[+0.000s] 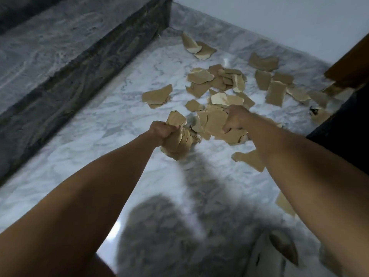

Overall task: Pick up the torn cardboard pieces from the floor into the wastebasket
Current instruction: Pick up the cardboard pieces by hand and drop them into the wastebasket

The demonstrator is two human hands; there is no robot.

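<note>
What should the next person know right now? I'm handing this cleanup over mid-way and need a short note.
Left hand: shut on a bundle of cardboard pieces.
Right hand: shut on a second bundle.
Done: two handfuls gathered, none binned in view.
Left: many loose pieces still scattered on the marble floor, some near the wall. The wastebasket is not in view; find it, drop both bundles, return.

**What we cannot make out**

Our left hand (162, 132) and right hand (236, 121) curl around bunches of torn cardboard pieces (214, 124), hiding our fingertips and the lower sheets. The wastebasket we cannot find in the frame. At the right edge a brown wooden object (349, 64) is cut off, unidentifiable. Lower right, a dark pointed shape (283, 248) is too blurred to name.
</note>
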